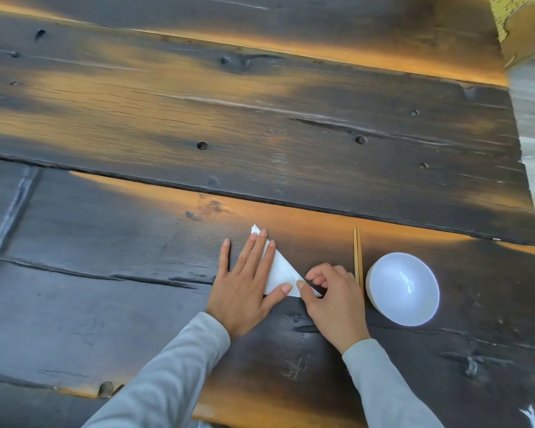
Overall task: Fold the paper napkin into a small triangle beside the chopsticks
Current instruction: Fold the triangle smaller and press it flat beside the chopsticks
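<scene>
A white paper napkin [282, 270], folded into a triangle, lies flat on the dark wooden table [260, 125]. My left hand [246, 288] rests flat on its left part, fingers spread and pressing it down; one tip pokes out past my fingertips. My right hand [331, 299] pinches the napkin's near right corner between thumb and forefinger. A pair of wooden chopsticks [357, 256] lies just right of the napkin, pointing away from me; my right hand covers their near end.
A white bowl [403, 288] stands right of the chopsticks. The table's right edge runs close past the bowl. A yellowish object [525, 23] sits at the far right corner. Grey sleeves cover both my forearms.
</scene>
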